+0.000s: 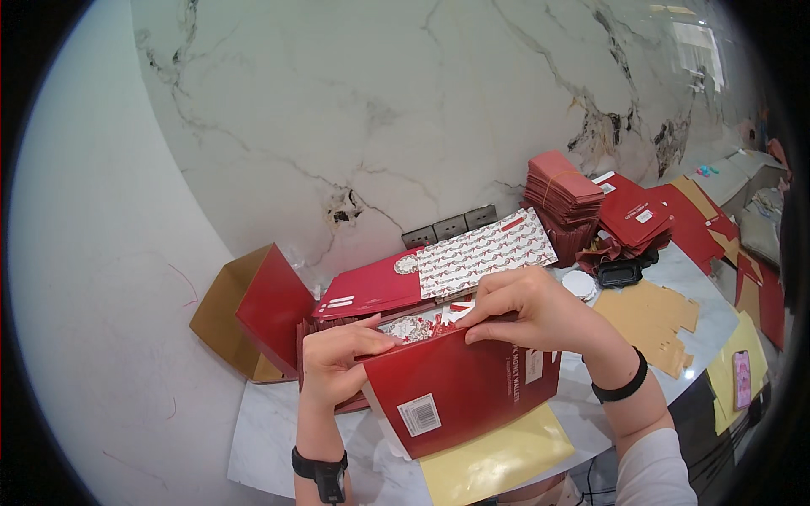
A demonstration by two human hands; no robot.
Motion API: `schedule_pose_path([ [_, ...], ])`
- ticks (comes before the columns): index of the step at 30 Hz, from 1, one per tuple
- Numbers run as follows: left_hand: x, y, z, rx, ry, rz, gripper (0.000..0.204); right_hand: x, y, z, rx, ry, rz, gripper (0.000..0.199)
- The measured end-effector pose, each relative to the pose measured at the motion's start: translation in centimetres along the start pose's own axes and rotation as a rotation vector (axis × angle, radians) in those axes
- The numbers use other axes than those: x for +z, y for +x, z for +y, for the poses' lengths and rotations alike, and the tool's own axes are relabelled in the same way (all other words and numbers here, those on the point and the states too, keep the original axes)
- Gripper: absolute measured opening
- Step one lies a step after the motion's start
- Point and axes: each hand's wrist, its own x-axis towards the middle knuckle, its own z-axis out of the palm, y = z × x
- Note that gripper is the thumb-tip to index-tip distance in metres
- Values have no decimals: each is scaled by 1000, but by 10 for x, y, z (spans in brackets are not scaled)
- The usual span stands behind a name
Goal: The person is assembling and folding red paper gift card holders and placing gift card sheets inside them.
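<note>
Standing beside the marble-topped table (278,430), I observed both hands at work on a red flat box (460,392) with a white barcode label on its face, held tilted at the near middle of the table. The left hand (337,358) gripped the box's upper left corner, thumb lying along its top edge. The right hand (527,312) pinched the same top edge further right, fingers curled over it; a black band sat on each wrist. Patterned red-and-white inserts (485,249) lay just behind the box on a stack of red sleeves (371,291). An open red carton (253,312) stood at the table's left edge against the wall. A yellow sheet (498,460) lay under the box's lower corner, overhanging the near edge. To the right, brown card cut-outs (650,320) and a banded pile of red packs (561,194) crowded the surface. Open room remained only at the near left corner of the table.
</note>
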Motion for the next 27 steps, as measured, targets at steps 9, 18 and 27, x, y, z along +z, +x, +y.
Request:
schedule_pose_path([
  [9, -16, 0, -14, -482, -589, -148, 49, 5, -1, 5, 137, -171, -49, 17],
  [18, 21, 3, -4, -443, -23, -237, 23, 14, 0, 11, 151, -175, -102, 17],
  [27, 15, -1, -8, -605, -280, -168, 16, 4, 0, 9, 180, -128, -156, 23],
])
